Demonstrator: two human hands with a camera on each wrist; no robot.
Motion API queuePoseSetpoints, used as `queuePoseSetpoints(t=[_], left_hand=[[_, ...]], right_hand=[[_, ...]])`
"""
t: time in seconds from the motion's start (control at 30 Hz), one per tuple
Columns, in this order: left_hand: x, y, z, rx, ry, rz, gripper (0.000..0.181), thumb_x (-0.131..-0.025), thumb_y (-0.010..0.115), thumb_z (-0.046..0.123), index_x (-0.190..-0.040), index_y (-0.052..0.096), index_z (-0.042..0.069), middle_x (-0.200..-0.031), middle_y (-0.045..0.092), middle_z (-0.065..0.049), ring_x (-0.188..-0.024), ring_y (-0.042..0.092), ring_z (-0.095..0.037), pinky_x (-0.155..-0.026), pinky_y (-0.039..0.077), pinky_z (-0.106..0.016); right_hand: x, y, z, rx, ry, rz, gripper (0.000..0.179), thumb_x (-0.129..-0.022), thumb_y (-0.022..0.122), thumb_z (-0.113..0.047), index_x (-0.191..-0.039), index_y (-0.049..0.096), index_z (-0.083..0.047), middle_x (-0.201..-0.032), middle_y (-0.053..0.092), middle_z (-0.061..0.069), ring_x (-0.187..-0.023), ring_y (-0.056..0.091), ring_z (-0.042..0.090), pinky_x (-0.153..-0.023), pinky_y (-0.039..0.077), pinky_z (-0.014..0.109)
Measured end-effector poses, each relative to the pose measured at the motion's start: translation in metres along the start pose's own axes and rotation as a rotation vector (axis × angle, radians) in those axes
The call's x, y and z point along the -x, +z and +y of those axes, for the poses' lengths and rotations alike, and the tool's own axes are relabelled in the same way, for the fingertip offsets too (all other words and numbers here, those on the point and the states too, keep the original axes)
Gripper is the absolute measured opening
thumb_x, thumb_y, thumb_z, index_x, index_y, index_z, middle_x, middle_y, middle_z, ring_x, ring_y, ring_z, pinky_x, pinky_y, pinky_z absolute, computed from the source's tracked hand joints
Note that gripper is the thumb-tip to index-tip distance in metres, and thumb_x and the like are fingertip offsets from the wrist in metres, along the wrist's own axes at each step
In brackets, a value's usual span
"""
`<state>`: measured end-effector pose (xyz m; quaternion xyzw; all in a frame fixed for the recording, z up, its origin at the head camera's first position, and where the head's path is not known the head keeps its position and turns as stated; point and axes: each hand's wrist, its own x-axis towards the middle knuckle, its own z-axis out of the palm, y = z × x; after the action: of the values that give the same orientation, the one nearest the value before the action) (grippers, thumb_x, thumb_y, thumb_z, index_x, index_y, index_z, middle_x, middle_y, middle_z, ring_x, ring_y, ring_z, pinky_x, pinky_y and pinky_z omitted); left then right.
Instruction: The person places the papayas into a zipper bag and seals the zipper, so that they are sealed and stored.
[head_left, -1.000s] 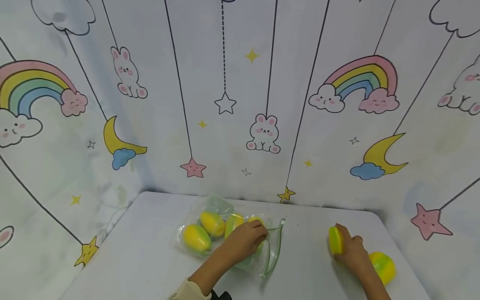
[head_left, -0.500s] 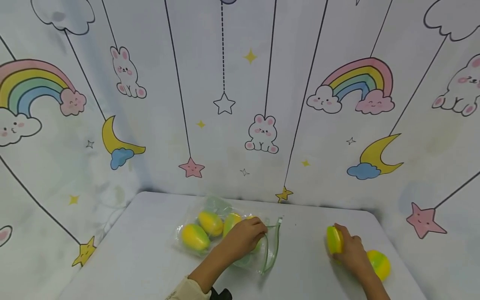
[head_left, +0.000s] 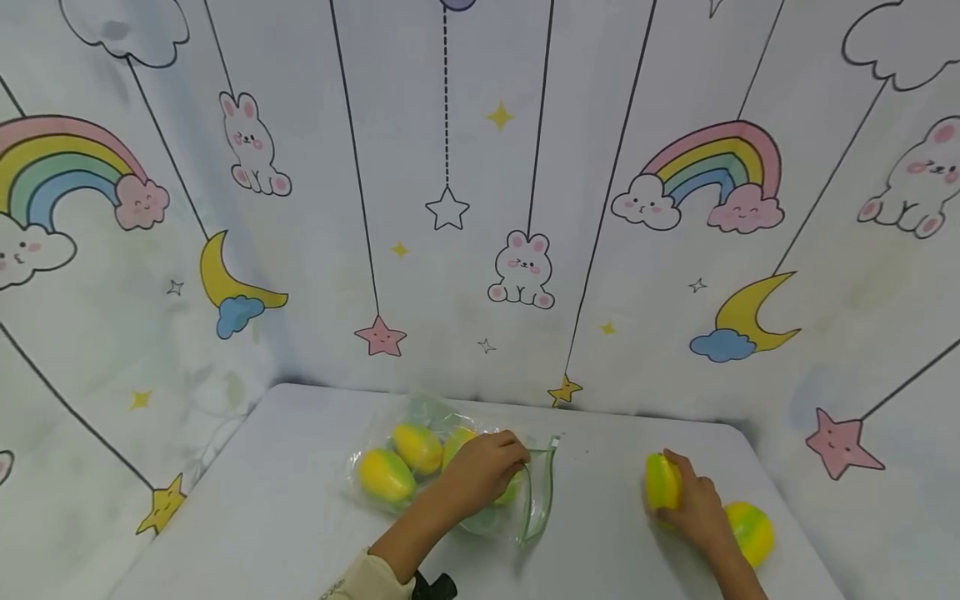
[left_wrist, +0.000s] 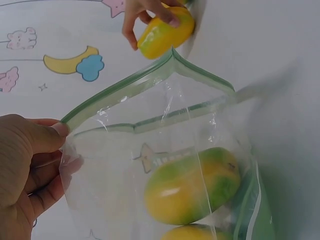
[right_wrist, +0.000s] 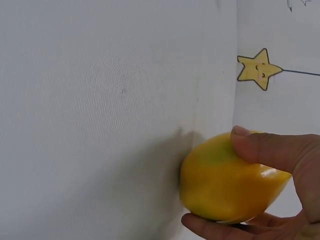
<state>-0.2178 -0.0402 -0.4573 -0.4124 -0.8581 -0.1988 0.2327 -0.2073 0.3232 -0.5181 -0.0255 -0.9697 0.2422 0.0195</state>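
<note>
My left hand pinches the rim of a clear zip-top bag between thumb and fingers. The green-edged mouth of the bag gapes toward the right, as the left wrist view shows. Inside lie several yellow-green mangoes, some of them partly hidden by my left hand and forearm in the head view. To the right of the bag, my right hand grips another mango, thumb on one side and fingers on the other. A loose mango rests on the table beside my right wrist.
The white table reaches back to a wall covering printed with rainbows, rabbits, moons and stars. A dark object sits at my left cuff. Table surface lies between the bag mouth and the held mango.
The head view has shifted slightly, so table and wall drift left in it. Both hands keep their holds, with hardly any movement over the table.
</note>
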Motion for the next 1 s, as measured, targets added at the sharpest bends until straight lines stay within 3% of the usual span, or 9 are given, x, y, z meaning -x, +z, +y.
queuePoseSetpoints(t=[0.37, 0.63, 1.0], left_hand=[[-0.005, -0.01, 0.002, -0.016, -0.055, -0.066, 0.008, -0.092, 0.069, 0.015, -0.099, 0.073, 0.016, -0.096, 0.069, 0.006, -0.086, 0.066, -0.006, -0.077, 0.053, -0.017], [-0.007, -0.011, 0.003, -0.016, -0.047, -0.045, 0.008, -0.092, 0.069, 0.015, -0.098, 0.072, 0.016, -0.096, 0.069, 0.006, -0.086, 0.066, -0.006, -0.077, 0.053, -0.017], [-0.013, -0.012, 0.001, -0.032, -0.034, 0.005, 0.008, -0.09, 0.071, 0.012, -0.097, 0.072, 0.016, -0.093, 0.067, 0.005, -0.082, 0.066, -0.008, -0.073, 0.053, -0.02]], right_hand=[[0.009, 0.005, -0.022, -0.079, 0.012, 0.048, 0.094, -0.075, 0.081, -0.012, -0.151, 0.023, -0.013, -0.125, 0.046, 0.035, -0.105, 0.052, 0.045, -0.086, 0.047, 0.061], [0.013, 0.007, -0.043, -0.163, -0.004, 0.144, 0.096, -0.079, 0.08, -0.013, -0.154, 0.02, -0.016, -0.133, 0.041, 0.032, -0.115, 0.046, 0.049, -0.094, 0.04, 0.068], [0.016, 0.005, -0.061, -0.225, -0.002, 0.119, 0.099, -0.078, 0.081, -0.01, -0.154, 0.02, -0.018, -0.134, 0.043, 0.03, -0.118, 0.047, 0.046, -0.1, 0.039, 0.066]])
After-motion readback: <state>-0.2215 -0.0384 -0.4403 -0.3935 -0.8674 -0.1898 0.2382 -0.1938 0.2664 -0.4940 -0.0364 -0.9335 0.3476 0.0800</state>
